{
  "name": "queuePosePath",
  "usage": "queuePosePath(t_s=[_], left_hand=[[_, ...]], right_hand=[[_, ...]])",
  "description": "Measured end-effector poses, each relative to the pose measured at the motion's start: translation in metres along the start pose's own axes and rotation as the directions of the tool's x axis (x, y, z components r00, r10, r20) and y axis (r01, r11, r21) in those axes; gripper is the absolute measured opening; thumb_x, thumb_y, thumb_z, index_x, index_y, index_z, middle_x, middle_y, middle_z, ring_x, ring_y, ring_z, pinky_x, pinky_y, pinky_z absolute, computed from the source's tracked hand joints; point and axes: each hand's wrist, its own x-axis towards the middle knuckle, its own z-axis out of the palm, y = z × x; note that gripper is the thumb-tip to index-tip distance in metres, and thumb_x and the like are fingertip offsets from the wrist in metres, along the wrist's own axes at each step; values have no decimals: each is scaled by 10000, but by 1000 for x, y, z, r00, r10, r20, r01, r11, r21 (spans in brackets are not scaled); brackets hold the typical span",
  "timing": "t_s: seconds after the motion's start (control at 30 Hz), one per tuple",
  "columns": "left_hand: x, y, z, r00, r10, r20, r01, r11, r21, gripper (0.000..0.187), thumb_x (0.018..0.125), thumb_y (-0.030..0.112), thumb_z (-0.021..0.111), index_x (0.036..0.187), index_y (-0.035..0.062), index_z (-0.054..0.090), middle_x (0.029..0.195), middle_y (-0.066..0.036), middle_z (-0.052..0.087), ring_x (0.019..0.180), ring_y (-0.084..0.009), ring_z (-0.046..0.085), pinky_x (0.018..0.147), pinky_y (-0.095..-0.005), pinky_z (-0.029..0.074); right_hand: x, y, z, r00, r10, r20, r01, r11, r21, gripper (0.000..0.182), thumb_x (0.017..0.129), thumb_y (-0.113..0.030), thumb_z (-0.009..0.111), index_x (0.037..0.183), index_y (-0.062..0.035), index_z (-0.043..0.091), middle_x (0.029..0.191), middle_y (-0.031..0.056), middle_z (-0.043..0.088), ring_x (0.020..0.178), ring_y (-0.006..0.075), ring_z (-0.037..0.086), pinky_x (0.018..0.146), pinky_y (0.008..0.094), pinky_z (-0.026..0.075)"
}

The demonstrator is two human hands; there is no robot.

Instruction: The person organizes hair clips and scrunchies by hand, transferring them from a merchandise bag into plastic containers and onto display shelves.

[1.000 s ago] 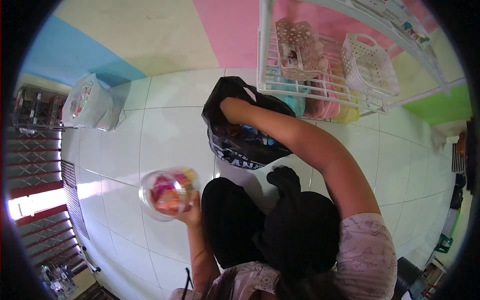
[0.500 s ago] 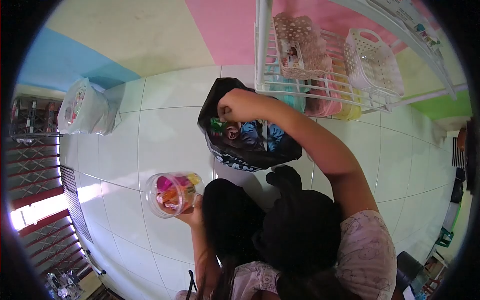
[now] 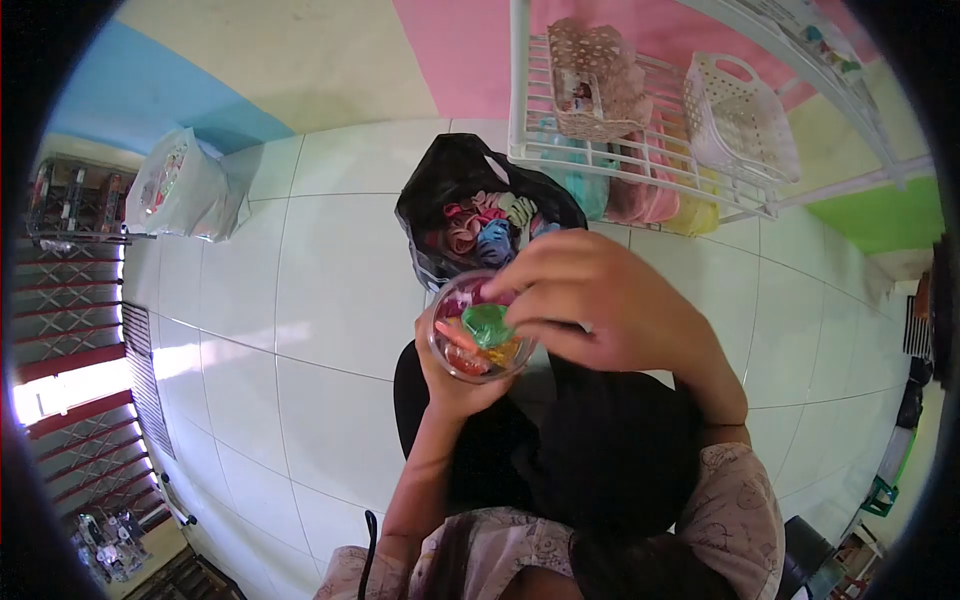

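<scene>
My left hand (image 3: 455,385) is wrapped round a clear round plastic jar (image 3: 437,340), its open mouth facing up at me. Pink, orange and yellow items lie inside it, with a shiny green crumpled bundle (image 3: 487,325) on top. Over the jar's right rim is my right hand (image 3: 600,300), fingers apart, with fingertips at the edge of the green bundle. Just beyond the jar, a black plastic bag (image 3: 430,205) stands open on the floor. It holds colourful ruffled fabric pieces (image 3: 490,225) in pink, blue and pale green.
A white wire rack (image 3: 640,165) stands at the back right, carrying a beige basket (image 3: 600,85) and a white basket (image 3: 735,120). A filled white plastic bag (image 3: 185,190) sits by the left wall. Red folding bars (image 3: 75,390) line the left side.
My right hand has left the black bag and come to the jar, where the green bundle now lies. My left hand has brought the jar rightward and up, in front of the bag.
</scene>
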Motion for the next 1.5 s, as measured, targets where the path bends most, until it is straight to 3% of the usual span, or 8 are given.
queuePosePath(t_s=[0.27,0.43,0.6,0.7,0.97,1.17,1.27,1.5], left_hand=[[-19,-1,13,996,-89,28,91,993,-71,1046,596,209,905,1396,-12,270,1275,-148,427,1202,-267,480,1043,-397,381],[-23,1,12,970,-13,244,23,999,-37,1024,601,267,885,1412,2,319,1309,-166,433,1230,-317,464,1092,-441,326],[-20,1,53,829,-85,553,127,991,-37,1060,565,216,888,1434,6,319,1369,-201,446,1314,-376,424,1126,-497,296],[-23,-16,103,754,-163,636,278,957,-83,1047,581,169,885,1439,3,307,1356,-191,453,1308,-342,435,1115,-436,329],[-28,-119,178,686,-226,691,271,962,46,958,640,114,846,1413,4,290,1331,-218,476,1245,-361,501,1053,-394,415],[-37,-148,160,624,-198,756,221,973,73,923,718,151,829,1428,4,257,1356,-223,465,1255,-338,519,1034,-386,442],[-53,-166,169,629,-298,718,245,953,181,923,732,180,823,1433,8,248,1371,-220,458,1249,-349,524,1024,-399,453],[-42,-155,165,731,-83,678,-56,982,181,865,756,219,796,1426,16,288,1392,-236,438,1248,-374,517,1009,-418,463]], right_hand=[[-37,-13,9,977,163,136,-140,977,-163,289,775,-367,765,856,-93,722,1104,17,687,1110,239,596,1156,598,146],[-65,24,-7,960,168,-224,-123,972,202,114,835,-173,716,871,-66,702,1017,79,656,987,234,630,985,423,435],[-201,150,11,421,823,-383,-905,354,-235,368,897,-324,645,1157,-67,600,1103,186,629,915,318,658,827,393,526],[-290,197,80,112,963,-245,-806,-56,-589,793,826,-457,648,1502,-212,315,1448,286,386,1019,468,623,836,457,557],[-309,203,123,274,881,-385,-886,76,-457,884,744,-289,761,1488,-159,302,1401,239,422,1179,419,516,856,431,560],[-251,146,40,320,939,-129,-817,342,465,811,694,-331,812,1370,-74,444,1310,177,497,1158,422,521,937,465,496],[-203,118,31,697,709,-109,-683,702,203,749,669,-321,814,1324,-118,513,1297,186,497,1136,439,526,936,482,495],[-152,100,68,600,785,155,-638,587,-498,722,594,-287,826,1272,-210,590,1322,181,492,1179,408,518,893,497,527]])
